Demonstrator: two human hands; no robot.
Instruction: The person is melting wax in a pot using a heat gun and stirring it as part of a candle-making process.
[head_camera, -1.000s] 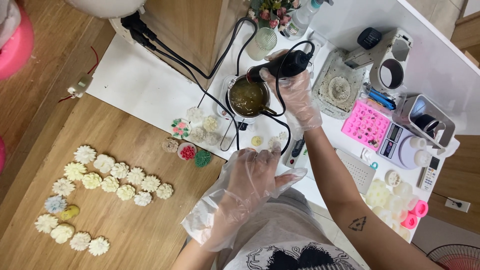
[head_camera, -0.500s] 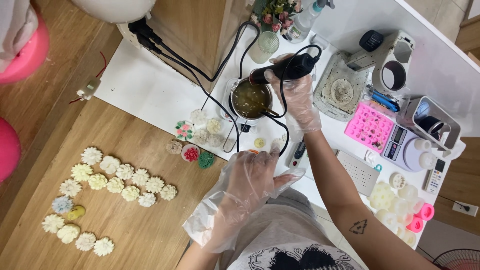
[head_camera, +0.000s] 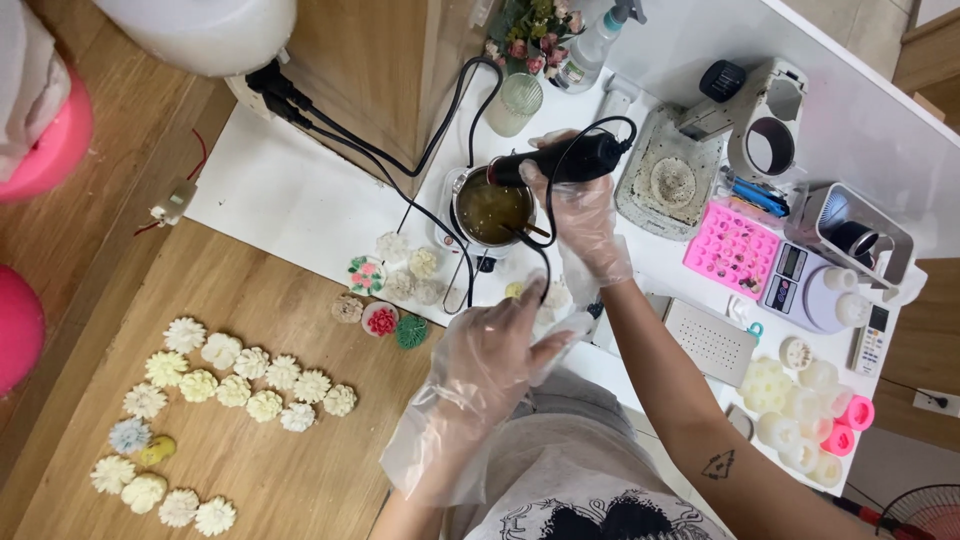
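Head view: our right hand (head_camera: 580, 215) wraps the rigid black tool (head_camera: 560, 160) mid-body, tip over pot (head_camera: 492, 208); cord trails. Left hand (head_camera: 495, 350) hangs loosely spread.

Pot (head_camera: 492, 210) left of scale (head_camera: 800, 280)

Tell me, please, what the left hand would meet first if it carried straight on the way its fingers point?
Probably the small yellow wax piece just past the left hand, then the melting pot; height above the table is unclear.
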